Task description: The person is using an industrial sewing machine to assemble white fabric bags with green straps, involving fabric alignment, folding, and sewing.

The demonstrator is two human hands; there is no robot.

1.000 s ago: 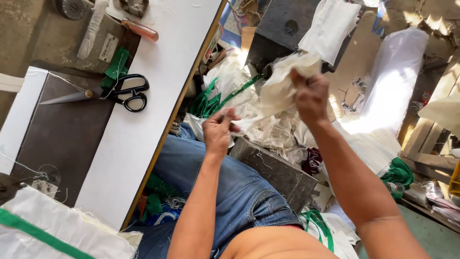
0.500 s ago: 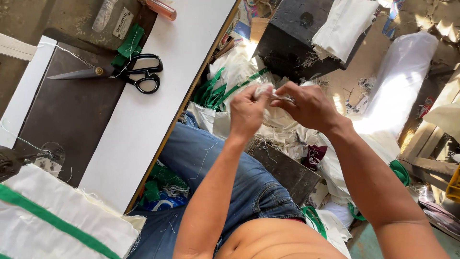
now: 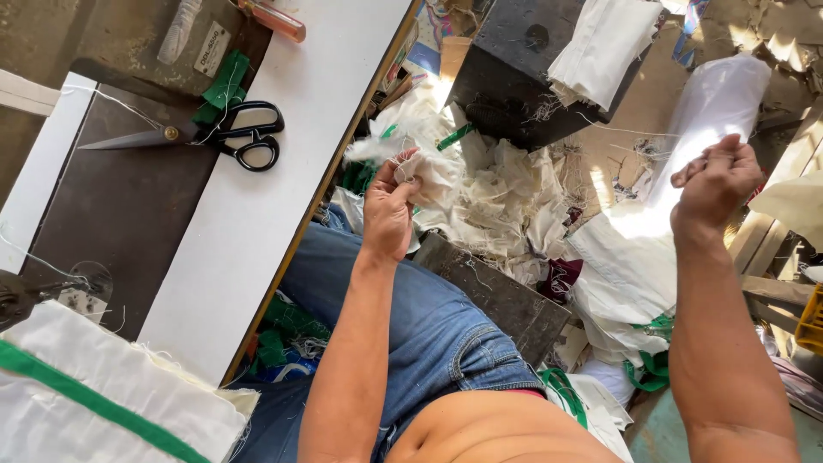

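A scrap of white cloth (image 3: 424,176) is pinched in the left hand (image 3: 387,210), above the cloth pile (image 3: 506,201) beside the table (image 3: 283,171). The right hand (image 3: 716,184) is raised well apart, fingers curled shut; anything gripped cannot be told. Scissors (image 3: 214,137) lie on the table.

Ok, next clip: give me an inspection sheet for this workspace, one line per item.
Surface: white table with a dark panel.
Job's things: off-white cloth scrap, bunched.
Clutter: black scissors, green scraps, orange-handled tool on the table; white cloth with green band at its near end.
Hands: left hand pinches the cloth scrap; right hand raised, fingers curled, contents unclear.
Cables: nothing seen; loose threads only.
Surroundings: scrap pile on the floor, dark box with folded white cloth on it.
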